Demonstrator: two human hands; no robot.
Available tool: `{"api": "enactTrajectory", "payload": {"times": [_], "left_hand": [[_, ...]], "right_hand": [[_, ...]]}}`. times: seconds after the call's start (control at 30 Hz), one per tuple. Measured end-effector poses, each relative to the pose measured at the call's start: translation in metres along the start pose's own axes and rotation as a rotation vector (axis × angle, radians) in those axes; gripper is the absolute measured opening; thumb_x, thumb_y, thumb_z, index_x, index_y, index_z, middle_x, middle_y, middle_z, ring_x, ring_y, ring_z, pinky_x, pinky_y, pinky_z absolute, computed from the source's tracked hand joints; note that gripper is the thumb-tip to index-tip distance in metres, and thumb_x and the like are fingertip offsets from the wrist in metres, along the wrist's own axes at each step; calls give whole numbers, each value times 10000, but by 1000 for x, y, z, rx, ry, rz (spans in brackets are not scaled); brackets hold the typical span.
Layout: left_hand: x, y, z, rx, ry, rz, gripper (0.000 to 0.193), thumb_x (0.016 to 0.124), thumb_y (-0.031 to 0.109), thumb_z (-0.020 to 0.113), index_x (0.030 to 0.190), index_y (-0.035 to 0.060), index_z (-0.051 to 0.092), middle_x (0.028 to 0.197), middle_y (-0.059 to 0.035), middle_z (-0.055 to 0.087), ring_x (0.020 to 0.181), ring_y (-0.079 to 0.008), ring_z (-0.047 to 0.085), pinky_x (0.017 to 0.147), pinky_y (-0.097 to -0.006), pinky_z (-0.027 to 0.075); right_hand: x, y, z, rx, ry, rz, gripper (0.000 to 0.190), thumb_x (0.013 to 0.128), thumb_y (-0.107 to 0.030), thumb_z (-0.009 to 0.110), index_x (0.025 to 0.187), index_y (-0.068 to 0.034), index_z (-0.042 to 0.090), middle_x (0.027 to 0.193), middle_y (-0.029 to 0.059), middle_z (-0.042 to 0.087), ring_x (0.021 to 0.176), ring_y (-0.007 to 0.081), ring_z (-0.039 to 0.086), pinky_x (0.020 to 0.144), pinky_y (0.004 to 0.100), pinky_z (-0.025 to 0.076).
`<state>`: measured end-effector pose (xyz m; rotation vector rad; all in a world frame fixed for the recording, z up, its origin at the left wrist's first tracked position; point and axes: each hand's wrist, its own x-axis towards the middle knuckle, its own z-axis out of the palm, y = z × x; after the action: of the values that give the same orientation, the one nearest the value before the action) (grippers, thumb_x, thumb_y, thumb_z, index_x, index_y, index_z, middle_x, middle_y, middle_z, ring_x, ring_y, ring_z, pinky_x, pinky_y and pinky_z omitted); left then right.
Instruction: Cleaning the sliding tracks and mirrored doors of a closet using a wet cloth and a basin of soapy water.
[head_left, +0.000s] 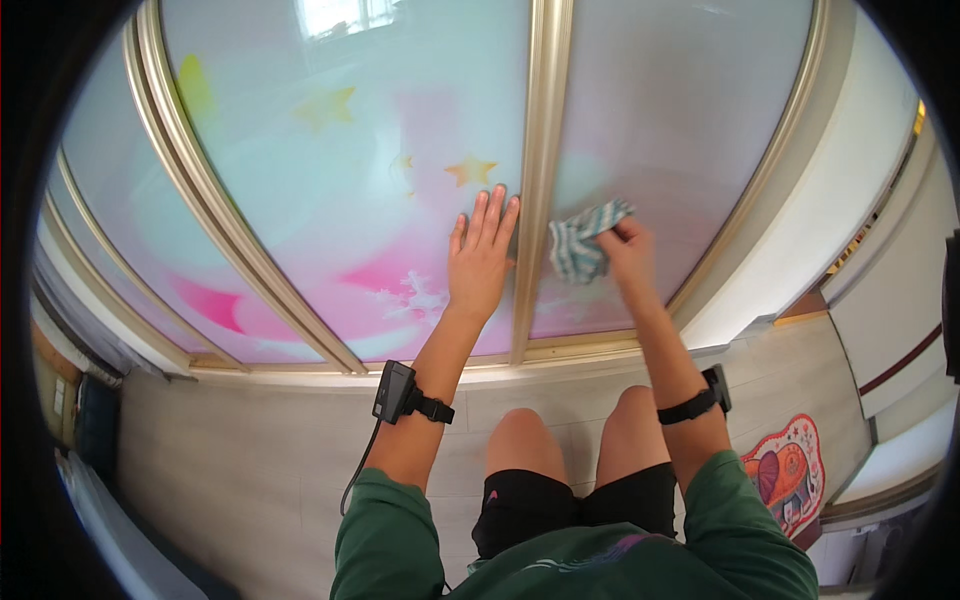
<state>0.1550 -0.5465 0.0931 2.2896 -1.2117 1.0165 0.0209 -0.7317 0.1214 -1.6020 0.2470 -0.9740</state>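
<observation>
My left hand (484, 251) lies flat with its fingers apart on a glossy sliding door panel (322, 195) printed with stars, pink shapes and a snowflake. It is just left of a gold-coloured metal door frame upright (541, 172). My right hand (628, 251) pinches a crumpled blue-and-white striped cloth (577, 251) in front of the pale purple door panel (675, 112) right of that upright. The cloth hangs beside the upright, low on the panel. Slight blur shows on my right hand; whether the cloth touches the panel at every point, I cannot tell.
A gold-coloured bottom track (581, 345) runs along the doors above a light wood-look floor (240, 450). At the right, a red-edged mat with an elephant picture (791, 472) lies on the floor near a white cabinet (892, 322). A grey curtain (82, 315) hangs at the far left.
</observation>
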Motion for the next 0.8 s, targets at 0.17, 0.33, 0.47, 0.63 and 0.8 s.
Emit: {"api": "enactTrajectory", "payload": {"times": [0.17,0.33,0.47,0.63,0.8], "left_hand": [[-3,1,11,-12,12,27,1067,661,249,890,1569,191,331,1659,-52,256,1526,-237,247,1167,-465,297],[-1,-5,19,-24,66,35,1040,659,258,888,1556,197,366,1656,-66,266,1521,-239,262,1137,-471,296],[3,-3,19,-18,42,37,1026,663,261,884,1551,197,375,1655,-77,270,1517,-251,272,1121,-468,307],[-2,-7,25,2,22,31,988,680,239,871,1542,192,389,1647,-90,286,1509,-265,286,1122,-488,294],[-6,-6,25,17,29,10,927,716,184,840,1534,176,403,1645,-111,287,1508,-279,291,1120,-511,295]], "right_hand": [[-19,-48,-55,158,122,-5,151,899,-97,652,1001,-13,725,924,9,702,836,80,607,771,250,477],[-41,-25,-35,183,172,4,185,911,-93,650,1063,-8,713,926,8,697,846,76,606,770,257,482],[-50,43,14,33,166,20,151,875,-73,689,998,6,728,881,44,693,812,99,613,708,286,493],[-17,48,67,-244,209,-236,131,803,-63,705,907,14,729,867,135,672,767,258,653,686,354,501],[-1,26,71,-305,166,-347,108,778,-61,709,854,13,725,897,162,674,784,340,660,688,383,509]]}}
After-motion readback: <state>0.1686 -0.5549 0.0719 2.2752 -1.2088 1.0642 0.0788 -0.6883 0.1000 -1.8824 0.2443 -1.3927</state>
